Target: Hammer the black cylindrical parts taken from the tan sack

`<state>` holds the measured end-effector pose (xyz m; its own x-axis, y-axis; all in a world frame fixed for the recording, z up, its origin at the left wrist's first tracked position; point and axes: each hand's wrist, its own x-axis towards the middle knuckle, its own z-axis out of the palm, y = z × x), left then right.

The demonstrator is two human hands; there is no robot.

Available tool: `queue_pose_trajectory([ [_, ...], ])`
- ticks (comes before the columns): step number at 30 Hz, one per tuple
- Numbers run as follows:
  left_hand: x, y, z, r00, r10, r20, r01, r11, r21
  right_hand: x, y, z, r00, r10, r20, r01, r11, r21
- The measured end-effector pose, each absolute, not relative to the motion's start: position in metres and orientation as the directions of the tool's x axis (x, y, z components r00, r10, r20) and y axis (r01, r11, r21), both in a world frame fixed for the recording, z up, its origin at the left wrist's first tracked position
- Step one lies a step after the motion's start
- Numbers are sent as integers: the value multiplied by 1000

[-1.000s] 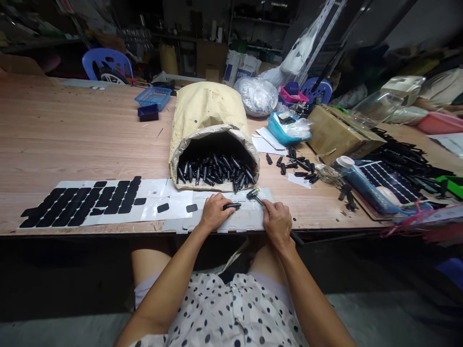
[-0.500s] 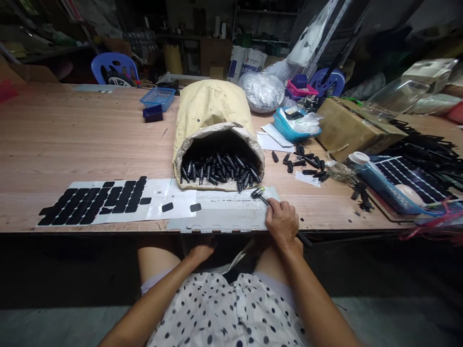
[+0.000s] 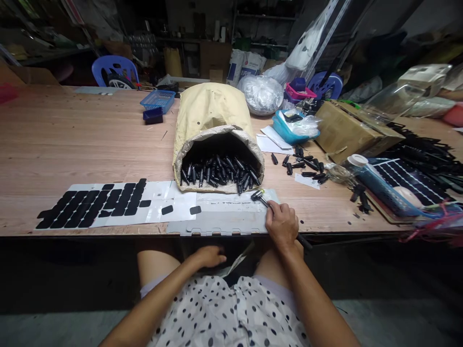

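While the right hand (image 3: 282,221) grips the hammer (image 3: 261,196) over the grey board (image 3: 227,219), the left hand (image 3: 210,256) has dropped below the table edge (image 3: 336,227), its contents indeterminable. The black part has left the board, apparently pausing work there; similar parts (image 3: 217,171) lie in the sack (image 3: 213,106).

Shadow below the table (image 3: 108,149) obscures whether the left grip (image 3: 210,256) holds anything.
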<state>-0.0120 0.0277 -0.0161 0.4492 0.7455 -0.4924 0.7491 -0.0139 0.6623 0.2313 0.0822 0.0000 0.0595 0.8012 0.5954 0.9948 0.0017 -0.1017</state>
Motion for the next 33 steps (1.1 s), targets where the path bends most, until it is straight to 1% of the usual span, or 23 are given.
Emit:
queue_pose_trajectory([
  [2,-21,31,12,636,568,-523,642,-13,767,231,82,0,66,805,590,993,4,-117],
  [3,-27,37,28,712,495,-497,564,18,826,231,82,0,71,807,586,992,4,-126],
  [4,-32,48,44,730,500,-467,505,66,861,232,82,-1,75,810,582,991,4,-134],
  [5,-37,61,59,687,586,-429,477,83,875,232,83,-1,78,811,581,990,5,-140],
  [6,-42,76,71,572,728,-378,492,64,868,231,83,-2,81,811,579,990,4,-143],
  [7,-45,92,81,373,878,-300,566,41,823,231,84,-3,82,811,580,990,3,-144],
  [8,-46,108,87,143,968,-206,673,58,738,231,84,-3,84,809,581,990,0,-143],
  [9,-47,123,90,-53,992,-117,764,115,635,231,85,-4,83,807,585,990,0,-140],
  [10,-46,136,91,-198,980,-36,826,186,532,230,86,-4,80,804,589,991,0,-135],
  [11,-44,146,89,-285,959,10,861,251,442,230,86,-4,75,801,594,992,3,-128],
  [12,-42,154,86,-328,944,26,879,294,376,230,86,-4,69,797,599,993,5,-121],
  [13,-39,159,83,-344,939,28,888,315,335,229,87,-4,65,794,604,993,7,-116],
  [15,-36,164,76,-351,936,21,893,328,309,229,87,-4,61,791,609,994,7,-109],
  [18,-40,161,73,-377,926,35,872,342,349,229,87,-3,64,800,597,994,4,-112],
  [20,-46,155,75,-402,911,88,854,339,394,228,86,-3,72,811,580,992,2,-126],
  [22,-49,145,76,-405,898,171,844,295,449,228,86,-2,83,821,566,990,-2,-143],
  [24,-45,134,75,-334,917,216,836,182,517,227,86,-1,88,826,557,989,-6,-148],
  [26,-33,124,70,-181,963,202,809,29,587,227,86,0,88,827,556,990,-9,-144],
  [28,-16,116,61,-12,988,157,762,-93,641,228,86,1,91,828,553,989,-11,-145],
  [30,0,112,51,103,988,117,725,-155,671,228,86,1,99,835,541,987,-14,-158],
  [33,13,112,39,174,981,85,710,-185,679,229,86,1,111,861,497,983,-20,-183],
])
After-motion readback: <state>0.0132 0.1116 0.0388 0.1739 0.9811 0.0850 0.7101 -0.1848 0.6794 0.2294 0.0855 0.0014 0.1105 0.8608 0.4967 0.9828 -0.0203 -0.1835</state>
